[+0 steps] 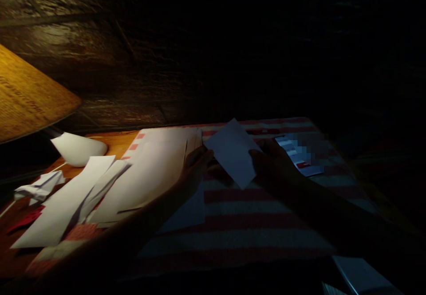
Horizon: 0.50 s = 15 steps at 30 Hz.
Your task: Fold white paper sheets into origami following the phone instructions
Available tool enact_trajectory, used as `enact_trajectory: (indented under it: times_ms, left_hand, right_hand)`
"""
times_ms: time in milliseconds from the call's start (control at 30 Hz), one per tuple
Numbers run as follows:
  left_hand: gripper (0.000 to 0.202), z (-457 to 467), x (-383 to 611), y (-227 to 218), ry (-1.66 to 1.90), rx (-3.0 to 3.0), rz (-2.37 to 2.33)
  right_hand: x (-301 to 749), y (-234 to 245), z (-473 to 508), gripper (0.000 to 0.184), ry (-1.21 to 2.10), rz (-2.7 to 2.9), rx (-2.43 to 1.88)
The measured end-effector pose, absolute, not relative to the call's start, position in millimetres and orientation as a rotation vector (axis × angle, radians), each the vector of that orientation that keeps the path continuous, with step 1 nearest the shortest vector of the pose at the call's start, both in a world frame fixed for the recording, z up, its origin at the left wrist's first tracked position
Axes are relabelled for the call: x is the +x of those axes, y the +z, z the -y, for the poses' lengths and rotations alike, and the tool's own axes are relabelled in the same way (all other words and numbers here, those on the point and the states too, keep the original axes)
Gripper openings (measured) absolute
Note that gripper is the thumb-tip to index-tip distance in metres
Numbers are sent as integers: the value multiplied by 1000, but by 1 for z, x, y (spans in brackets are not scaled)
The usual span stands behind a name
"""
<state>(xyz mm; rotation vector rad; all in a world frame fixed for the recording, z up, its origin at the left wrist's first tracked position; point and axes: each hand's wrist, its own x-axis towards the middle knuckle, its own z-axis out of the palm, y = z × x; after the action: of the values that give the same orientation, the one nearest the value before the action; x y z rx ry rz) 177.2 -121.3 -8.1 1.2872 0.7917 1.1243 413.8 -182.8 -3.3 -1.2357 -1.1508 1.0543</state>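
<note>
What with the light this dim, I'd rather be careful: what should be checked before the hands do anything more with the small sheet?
1. Grip on both sides: ok. The left hand pinches the small sheet at its left edge, the right hand at its right.
2. Sheet off the striped cloth: cannot tell; its lower corner is in shadow.
3. Light on the sheet: not ok. The lamp lights the left side only; the hands are dark.
4. Loose papers apart from the sheet: ok; they lie left of the left hand.
5. Lit screen uncovered: ok, it shows beyond the right hand.
</note>
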Motion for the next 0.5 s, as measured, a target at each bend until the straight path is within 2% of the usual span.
enact_trajectory:
  times_ms: [200,333,500]
  left_hand:
    - [38,129,177,-7,1016,1346,-879]
    - [37,129,175,-7,1065,1336,-900]
    - [41,130,174,-5,1138,1412,-938]
  right_hand:
    - [404,11,188,28,1206,1066,-1264]
    - [401,17,193,28,1334,1013,-1223]
    - [399,20,198,30,1342,1045,-1221]
